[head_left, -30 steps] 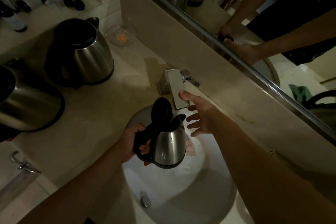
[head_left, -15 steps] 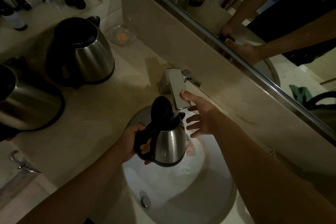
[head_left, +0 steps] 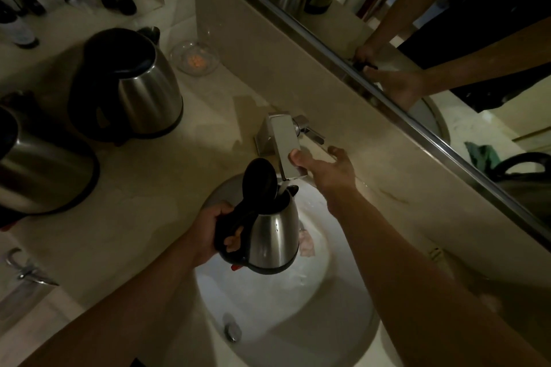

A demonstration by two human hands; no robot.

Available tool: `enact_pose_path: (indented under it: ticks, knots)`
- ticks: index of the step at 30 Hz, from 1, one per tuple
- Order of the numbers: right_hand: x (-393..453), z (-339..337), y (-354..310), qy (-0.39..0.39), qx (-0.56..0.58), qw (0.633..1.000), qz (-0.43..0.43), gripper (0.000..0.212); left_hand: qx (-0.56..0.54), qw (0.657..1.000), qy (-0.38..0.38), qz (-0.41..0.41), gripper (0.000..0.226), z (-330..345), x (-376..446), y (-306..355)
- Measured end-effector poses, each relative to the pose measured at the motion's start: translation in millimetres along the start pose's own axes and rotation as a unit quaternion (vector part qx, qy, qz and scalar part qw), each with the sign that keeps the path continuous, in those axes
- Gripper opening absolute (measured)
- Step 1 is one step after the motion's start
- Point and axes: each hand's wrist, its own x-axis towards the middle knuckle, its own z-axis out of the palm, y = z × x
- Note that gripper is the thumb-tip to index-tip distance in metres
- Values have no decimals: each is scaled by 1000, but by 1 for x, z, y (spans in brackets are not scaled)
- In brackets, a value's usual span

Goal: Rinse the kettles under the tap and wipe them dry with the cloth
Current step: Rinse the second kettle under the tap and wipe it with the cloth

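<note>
Kettle (head_left: pixel 272 234) stood upright over the basin (head_left: pixel 343 307), left hand (head_left: pixel 208 228) gripping its black handle, lid open beneath the tap spout (head_left: pixel 286 146). Right hand (head_left: pixel 329 170) lay just above and beyond the kettle mouth, fingers (head_left: pixel 298 158) loosely spread against the spout, holding nothing.

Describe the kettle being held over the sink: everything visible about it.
The kettle has a shiny steel-looking body with a black base, handle and hinged lid. The lid stands open, tipped toward the handle. It hangs roughly upright above the white sink, its mouth just below the tap spout. The left hand grips the handle. Small droplets dot its side.
</note>
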Motion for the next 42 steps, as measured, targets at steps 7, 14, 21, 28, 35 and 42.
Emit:
enact_pose_path:
  ticks: [7,14,21,28,35,42]
  knots:
    - [0,-3,-11,-58,-9,997,-53,111,-21,1000,-21,-10,35,-3,1,2]
    - [-1,-5,-15,-58,-31,996,-62,95,-33,999,-36,-25,34,-6,3,1]
    - [4,-1,-11,-31,-48,997,-57,71,-39,999,-34,-15,36,-6,3,1]
    - [0,-3,-15,-32,-42,997,-61,97,-55,998,-20,-10,28,-5,5,0]
    - [-9,-4,-19,-37,-31,997,-64,74,-37,999,-24,-10,30,-3,2,0]
    - [-13,-3,-19,-44,-26,997,-66,74,-24,999,-23,-14,35,-4,2,-1]
